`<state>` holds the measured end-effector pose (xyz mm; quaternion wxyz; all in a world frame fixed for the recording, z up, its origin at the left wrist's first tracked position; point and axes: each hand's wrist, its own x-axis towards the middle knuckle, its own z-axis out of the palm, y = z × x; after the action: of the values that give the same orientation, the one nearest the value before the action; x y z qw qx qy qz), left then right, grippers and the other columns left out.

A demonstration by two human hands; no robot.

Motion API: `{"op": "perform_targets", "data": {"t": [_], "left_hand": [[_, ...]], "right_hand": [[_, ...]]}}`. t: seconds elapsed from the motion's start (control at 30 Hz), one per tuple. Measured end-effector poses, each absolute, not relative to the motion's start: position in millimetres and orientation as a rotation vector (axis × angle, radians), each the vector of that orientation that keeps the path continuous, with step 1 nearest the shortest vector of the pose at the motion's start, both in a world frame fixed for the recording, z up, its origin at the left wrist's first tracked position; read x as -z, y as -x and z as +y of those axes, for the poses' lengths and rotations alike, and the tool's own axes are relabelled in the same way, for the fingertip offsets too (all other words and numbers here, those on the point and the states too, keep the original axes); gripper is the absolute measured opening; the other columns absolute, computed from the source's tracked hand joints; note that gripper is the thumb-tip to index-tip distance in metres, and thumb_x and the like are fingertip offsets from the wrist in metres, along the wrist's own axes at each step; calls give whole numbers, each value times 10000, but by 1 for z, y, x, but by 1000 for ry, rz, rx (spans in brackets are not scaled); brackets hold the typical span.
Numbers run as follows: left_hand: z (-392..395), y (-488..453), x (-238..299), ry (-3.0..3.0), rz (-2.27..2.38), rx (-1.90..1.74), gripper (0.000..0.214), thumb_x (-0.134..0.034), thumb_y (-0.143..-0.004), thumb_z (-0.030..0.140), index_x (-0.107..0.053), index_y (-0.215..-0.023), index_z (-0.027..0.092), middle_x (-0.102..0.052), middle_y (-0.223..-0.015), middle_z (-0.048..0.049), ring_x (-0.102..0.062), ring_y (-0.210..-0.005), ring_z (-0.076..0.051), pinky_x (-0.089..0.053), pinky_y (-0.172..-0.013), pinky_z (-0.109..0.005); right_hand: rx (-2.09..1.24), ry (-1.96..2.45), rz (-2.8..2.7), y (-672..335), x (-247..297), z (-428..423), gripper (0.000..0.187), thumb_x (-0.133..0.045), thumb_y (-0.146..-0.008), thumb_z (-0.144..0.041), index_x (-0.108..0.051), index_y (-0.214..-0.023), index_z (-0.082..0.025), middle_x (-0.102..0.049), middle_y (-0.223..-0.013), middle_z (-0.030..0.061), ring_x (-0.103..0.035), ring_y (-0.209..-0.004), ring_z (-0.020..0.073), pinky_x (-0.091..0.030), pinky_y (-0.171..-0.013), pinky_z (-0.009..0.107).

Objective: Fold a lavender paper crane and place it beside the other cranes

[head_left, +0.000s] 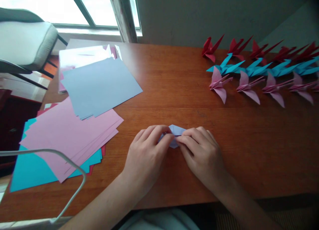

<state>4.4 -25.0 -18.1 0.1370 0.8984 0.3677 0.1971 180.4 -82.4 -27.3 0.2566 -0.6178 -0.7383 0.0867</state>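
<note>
A small piece of folded pale blue paper (176, 130) lies between my hands near the front of the wooden table. My left hand (151, 150) pinches its left side between thumb and fingers. On the opposite side, my right hand (200, 150) grips the paper's right edge with thumb and fingertips. Parts of the folds are covered by my fingers, so the full shape cannot be made out.
Rows of red, blue and pink paper cranes (219, 85) stand at the back right of the table (164, 84). Grey-blue sheets (102, 84) overlap pink sheets (72, 133) and turquoise sheets (32, 173) at left. A white cable (83, 178) arches over the front left; a chair (27, 37) stands beyond.
</note>
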Motion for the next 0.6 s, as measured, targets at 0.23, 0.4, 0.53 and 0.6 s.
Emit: {"op": "perform_targets", "data": {"t": [0.23, 0.4, 0.53, 0.6], "left_hand": [[-25, 6, 21, -2613, 951, -595, 277, -424, -1009, 129, -643, -1169, 185, -707, -1169, -64, -643, -1051, -226, -511, -893, -365], [-34, 10, 19, -2648, 935, -787, 268, -476, -981, 107, -645, -1187, 134, -716, -1191, -88, -634, -1087, -241, -510, -936, -373], [-54, 11, 15, -2752, 826, -788, 281, -461, -982, 123, -671, -1164, 76, -743, -1174, -109, -657, -1070, -255, -510, -919, -376], [-63, 11, 15, -2789, 844, -689, 323, -450, -982, 141, -659, -1214, 58, -727, -1237, -119, -658, -1112, -269, -496, -950, -396]], "right_hand": [[-166, 1676, -1982, -180, 27, -83, 94, -612, -944, -176, -698, -940, -214, -689, -946, 53, -558, -889, 213, -428, -805, 371], [-97, 1596, -2025, -181, 33, -82, 229, -574, -950, -155, -669, -1157, -179, -635, -1296, 127, -539, -1218, 278, -435, -1015, 458], [-91, 1609, -2137, -179, 35, -83, 280, -548, -965, -175, -653, -1223, -150, -640, -1329, 126, -550, -1205, 290, -449, -1011, 465], [-59, 1662, -2142, -177, 33, -86, 289, -544, -966, -186, -660, -1226, -137, -649, -1302, 135, -566, -1140, 295, -463, -967, 464]]}}
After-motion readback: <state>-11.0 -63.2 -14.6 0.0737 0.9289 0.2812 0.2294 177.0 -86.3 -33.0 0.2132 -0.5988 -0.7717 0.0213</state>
